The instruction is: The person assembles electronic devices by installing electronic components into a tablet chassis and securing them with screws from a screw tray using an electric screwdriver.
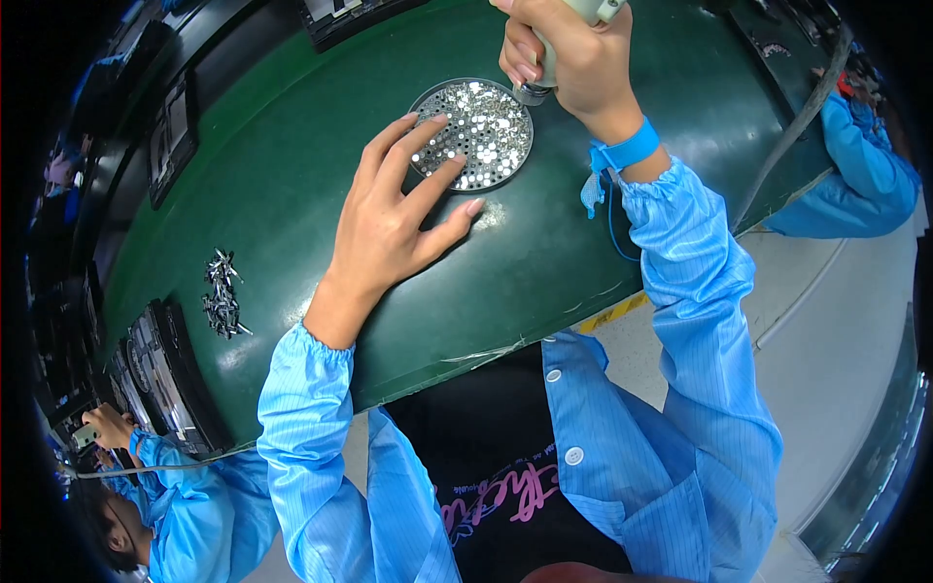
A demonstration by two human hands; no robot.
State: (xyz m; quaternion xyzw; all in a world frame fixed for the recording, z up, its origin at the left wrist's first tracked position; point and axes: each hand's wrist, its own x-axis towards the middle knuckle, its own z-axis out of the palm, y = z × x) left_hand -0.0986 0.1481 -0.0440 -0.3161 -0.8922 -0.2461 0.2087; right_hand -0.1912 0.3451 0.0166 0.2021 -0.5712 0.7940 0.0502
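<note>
A round dark dish [532, 142] lies on the green work table, filled with small shiny pieces like tiny screws [483, 124]. Over its left side spreads my left hand [391, 212], fingers apart and fingertips at the small pieces. Whether the fingertips touch them I cannot tell. Just beyond the dish on the right, my right hand [575, 60] is wrapped round a pale-bodied powered screwdriver [551, 70] with a metal nose. The top of the tool runs out of view, and its tip is hidden. A blue strap [627, 148] with a cord circles my right wrist.
On the green table [262, 185], a pile of small dark metal parts [224, 294] lies left. Flat black units [175, 374] stand stacked at the near left edge; another [173, 139] lies farther back. Blue-sleeved people sit at left [209, 515] and right [855, 175].
</note>
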